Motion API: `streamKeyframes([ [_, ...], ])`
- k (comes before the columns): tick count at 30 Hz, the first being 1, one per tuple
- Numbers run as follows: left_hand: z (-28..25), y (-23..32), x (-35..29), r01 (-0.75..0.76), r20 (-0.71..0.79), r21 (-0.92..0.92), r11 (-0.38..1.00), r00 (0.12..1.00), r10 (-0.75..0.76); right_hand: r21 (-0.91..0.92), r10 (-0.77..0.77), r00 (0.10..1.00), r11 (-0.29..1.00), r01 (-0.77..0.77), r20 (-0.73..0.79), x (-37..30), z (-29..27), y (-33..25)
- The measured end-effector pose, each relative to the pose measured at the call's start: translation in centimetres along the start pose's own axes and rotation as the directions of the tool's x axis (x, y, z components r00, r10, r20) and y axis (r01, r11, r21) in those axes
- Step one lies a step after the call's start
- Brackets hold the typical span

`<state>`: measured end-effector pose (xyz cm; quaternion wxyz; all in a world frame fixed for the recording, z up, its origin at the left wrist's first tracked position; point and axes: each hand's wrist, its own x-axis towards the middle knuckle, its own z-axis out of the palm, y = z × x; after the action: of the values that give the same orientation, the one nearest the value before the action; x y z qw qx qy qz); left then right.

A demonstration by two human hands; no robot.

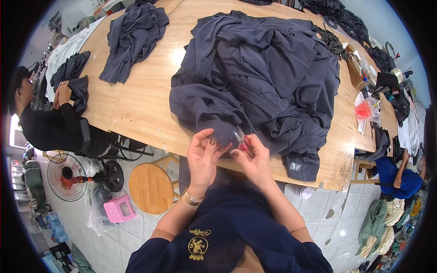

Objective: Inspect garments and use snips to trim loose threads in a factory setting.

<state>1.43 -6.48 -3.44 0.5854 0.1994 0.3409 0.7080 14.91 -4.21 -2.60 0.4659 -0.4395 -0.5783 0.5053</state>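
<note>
- Dark grey cloth: matte, heaped in soft folds with ribbed, gathered seams, on the smooth, pale wood-grain counter.
- Left grip: narrow, fingertips pinching the cloth's near edge.
- Right grip: closed around red-handled snips, their slim metal blades just beside that edge.
- The cloth's bulk lies beyond both grips.

The right hand hides part of the snips; their tips are blurred. The upper edge crops a far cloth, the lower edge the shirt.
</note>
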Motion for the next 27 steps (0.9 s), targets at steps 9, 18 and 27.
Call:
streamKeyframes([
  [9,0.1,-0.2,-0.1,-0.065,0.046,0.016,0.998,0.997,0.064,0.139,-0.061,0.998,0.988,0.061,-0.006,0.1,0.7,-0.1],
  [18,-1.2,-0.7,0.3,-0.044,0.035,-0.016,0.999,0.998,0.044,-0.607,-0.35,0.927,0.709,0.357,0.136,-0.3,-0.8,0.9],
  [27,-1.0,-0.7,0.1,-0.062,0.048,0.053,0.997,0.997,0.059,-0.659,-0.39,0.908,0.645,0.388,0.153,0.1,-0.6,0.6],
])
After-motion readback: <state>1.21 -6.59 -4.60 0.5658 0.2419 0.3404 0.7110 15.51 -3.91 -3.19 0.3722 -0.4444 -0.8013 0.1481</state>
